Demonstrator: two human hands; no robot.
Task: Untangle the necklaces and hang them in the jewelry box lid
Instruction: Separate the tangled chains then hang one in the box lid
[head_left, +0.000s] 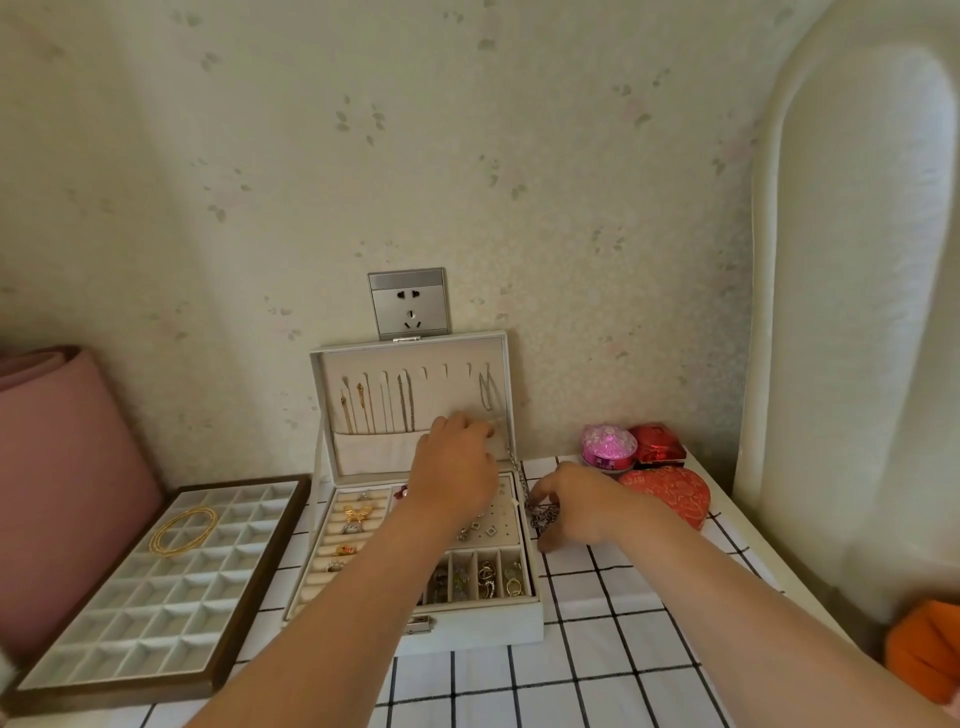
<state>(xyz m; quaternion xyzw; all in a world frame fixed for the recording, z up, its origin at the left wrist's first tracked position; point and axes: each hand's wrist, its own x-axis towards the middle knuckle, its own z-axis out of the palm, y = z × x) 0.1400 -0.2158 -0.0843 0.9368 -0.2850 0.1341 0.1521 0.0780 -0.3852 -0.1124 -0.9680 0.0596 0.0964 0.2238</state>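
Two grips share one silver chain (519, 475): left hand (457, 462) pinches it at the jewelry box lid (452, 387); right hand (582, 504) curls round the tangled necklaces (543, 517) on the table (623, 623) near its far edge, beside the jewelry box (467, 629). Red heart box (670, 493) crowds just behind.

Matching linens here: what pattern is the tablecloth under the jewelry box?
The tablecloth is white with thin black grid lines; head view.
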